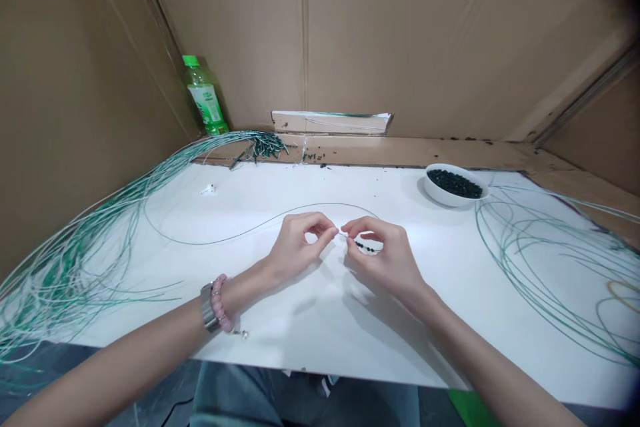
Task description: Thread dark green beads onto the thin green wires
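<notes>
Over the middle of the white table, my left hand (301, 245) pinches a thin green cord between thumb and forefinger. Close on its right, my right hand (387, 257) grips the same cord in a pinch, the fingertips a small gap apart. Several dark beads (365, 247) sit on the strand beneath my right hand's fingers. A long loop of the thin cord (235, 237) curves over the table behind and left of my hands. At the back right stands a white bowl (440, 197) filled with dark beads.
A large bundle of green and white cords (65, 273) lies along the left, with beaded ends at the back. More green cords (520, 267) coil at the right. A green-capped bottle (206, 100) stands at the back left, near a small white object (209, 189). Cardboard walls (400, 33) surround the table.
</notes>
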`<state>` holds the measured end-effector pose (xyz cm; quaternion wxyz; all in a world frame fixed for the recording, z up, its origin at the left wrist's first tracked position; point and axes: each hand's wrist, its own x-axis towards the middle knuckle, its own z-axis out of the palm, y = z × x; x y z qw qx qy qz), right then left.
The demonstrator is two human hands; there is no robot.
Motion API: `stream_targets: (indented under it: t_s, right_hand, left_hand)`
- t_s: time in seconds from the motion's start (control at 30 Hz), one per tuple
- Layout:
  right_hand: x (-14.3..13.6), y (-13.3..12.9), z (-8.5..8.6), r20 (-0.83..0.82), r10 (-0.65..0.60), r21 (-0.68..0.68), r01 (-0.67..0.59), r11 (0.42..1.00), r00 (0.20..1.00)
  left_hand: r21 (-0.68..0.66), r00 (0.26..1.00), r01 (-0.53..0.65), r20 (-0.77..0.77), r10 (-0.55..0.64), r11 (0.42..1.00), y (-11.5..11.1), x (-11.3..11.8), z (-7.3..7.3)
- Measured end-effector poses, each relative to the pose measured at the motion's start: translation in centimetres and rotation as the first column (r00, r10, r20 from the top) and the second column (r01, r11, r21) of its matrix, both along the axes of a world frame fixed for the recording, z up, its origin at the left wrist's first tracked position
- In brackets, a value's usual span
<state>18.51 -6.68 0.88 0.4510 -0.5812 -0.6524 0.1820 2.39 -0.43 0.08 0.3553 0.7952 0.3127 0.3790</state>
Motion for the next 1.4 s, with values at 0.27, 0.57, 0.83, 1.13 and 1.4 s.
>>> stream_targets:
  t_s: [0.27,0.57,0.83,1.13,1.4]
  right_hand:
    - [0.8,0.4,0.8,-0.002,0.070,-0.078,-0.070,0.994,0.998]
    - [0.6,1.2,3.1,-0.827,-0.008,-0.126,-0.171,0.977,0.562]
    - [0.4,1.9,5.9,-0.990,-0.136,-0.138,-0.053,0.989,0.039]
    - [6.2,0.6,4.0,-0.984,-0.176,-0.170,0.220,0.961,0.008]
    - [5.7,-1.7,1.2,-0.981,-0.191,-0.182,0.210,0.961,0.025]
  left_hand:
    - [-0.115,0.990,-0.011,0.140,0.027,0.993,0.7,-0.2,1.0]
    - [-0.273,0.880,0.337,0.432,-0.199,0.901,1.1,0.2,0.8]
    - [-0.500,0.840,0.538,0.249,-0.482,0.679,-0.3,0.8,-0.1]
    - [-0.304,0.942,0.325,0.017,-0.336,0.896,1.6,-0.2,-0.4]
    - [-0.213,0.975,0.144,-0.137,-0.176,0.966,0.6,-0.2,0.3]
